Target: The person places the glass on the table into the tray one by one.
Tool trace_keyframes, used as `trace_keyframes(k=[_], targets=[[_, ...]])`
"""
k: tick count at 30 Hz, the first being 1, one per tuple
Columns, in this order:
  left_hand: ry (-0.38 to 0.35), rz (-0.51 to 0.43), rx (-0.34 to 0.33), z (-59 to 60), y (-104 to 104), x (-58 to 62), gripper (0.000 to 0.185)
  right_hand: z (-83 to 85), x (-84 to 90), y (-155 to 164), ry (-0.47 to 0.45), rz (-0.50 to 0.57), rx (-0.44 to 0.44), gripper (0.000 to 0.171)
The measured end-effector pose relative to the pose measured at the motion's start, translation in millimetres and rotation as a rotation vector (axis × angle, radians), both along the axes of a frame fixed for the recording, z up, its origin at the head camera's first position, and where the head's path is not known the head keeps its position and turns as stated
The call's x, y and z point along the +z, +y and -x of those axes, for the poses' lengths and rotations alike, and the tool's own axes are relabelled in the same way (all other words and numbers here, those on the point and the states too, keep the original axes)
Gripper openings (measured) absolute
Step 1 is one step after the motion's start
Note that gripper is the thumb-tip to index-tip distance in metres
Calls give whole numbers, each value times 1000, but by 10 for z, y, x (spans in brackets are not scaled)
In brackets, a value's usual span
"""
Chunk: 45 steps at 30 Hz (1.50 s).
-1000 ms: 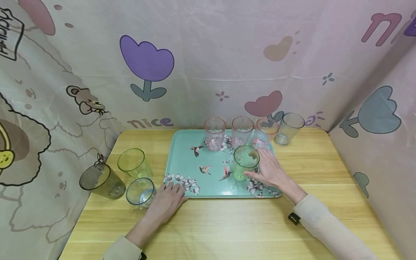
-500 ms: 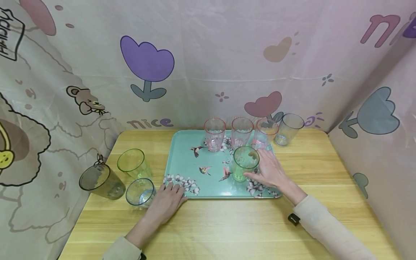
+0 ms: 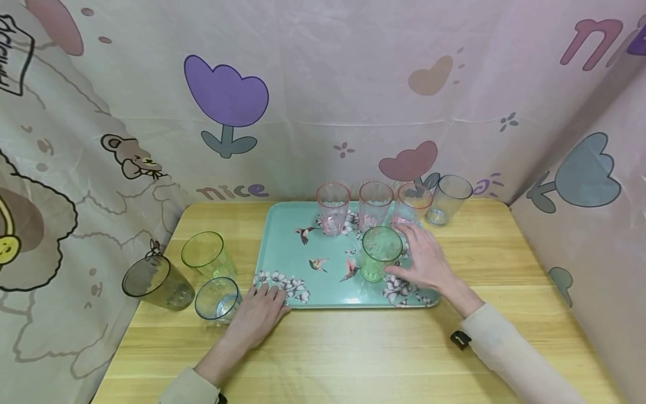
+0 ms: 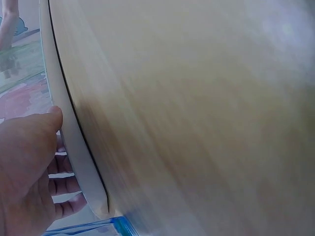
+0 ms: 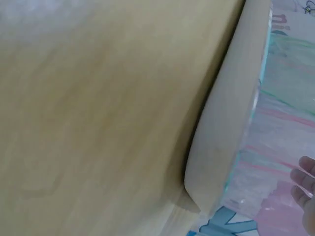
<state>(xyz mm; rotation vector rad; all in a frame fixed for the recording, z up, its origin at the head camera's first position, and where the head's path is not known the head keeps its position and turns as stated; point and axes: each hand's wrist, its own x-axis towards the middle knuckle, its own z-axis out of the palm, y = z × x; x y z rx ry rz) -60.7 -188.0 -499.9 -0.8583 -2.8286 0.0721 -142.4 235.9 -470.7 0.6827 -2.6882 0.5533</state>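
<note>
In the head view, a green clear tumbler [image 3: 381, 255] stands upright on the right part of a mint-green tray [image 3: 282, 252] patterned with birds and blossoms. My right hand [image 3: 425, 262] is beside it, thumb and fingers spread apart around its right side without gripping it. Its fingertips [image 5: 304, 177] show at the edge of the right wrist view. My left hand [image 3: 261, 314] holds the tray's front left corner, fingers over the rim. In the left wrist view, the thumb [image 4: 55, 118] lies at the rim and the other fingertips are partly hidden behind it.
Along the tray's back stand three pink-tinted, red-rimmed tumblers: left [image 3: 333, 210], middle [image 3: 375, 207] and right [image 3: 414, 205]. A bluish tumbler [image 3: 449, 202] is behind the right corner. Left of the tray are yellow-green [image 3: 209, 255], blue-rimmed [image 3: 218, 300] and dark grey [image 3: 160, 283] tumblers.
My right hand has let go of the green tumbler and drawn slightly right, its fingers opening. The tumbler stays on the tray, and the left hand has not moved.
</note>
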Motion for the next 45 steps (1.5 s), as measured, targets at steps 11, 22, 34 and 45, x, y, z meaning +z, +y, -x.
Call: trace_keyframes(k=[11, 22, 34, 45], targets=[[37, 14, -9, -4, -7, -2, 32, -32, 120, 255, 69, 96, -43, 116], [22, 18, -4, 0, -1, 7, 31, 4, 250, 592, 117, 264, -178, 126], [52, 23, -10, 6, 6, 6, 32, 142, 216, 919, 126, 411, -332, 111], [5, 21, 1, 1, 7, -5, 32, 341, 115, 1162, 9, 353, -474, 96]])
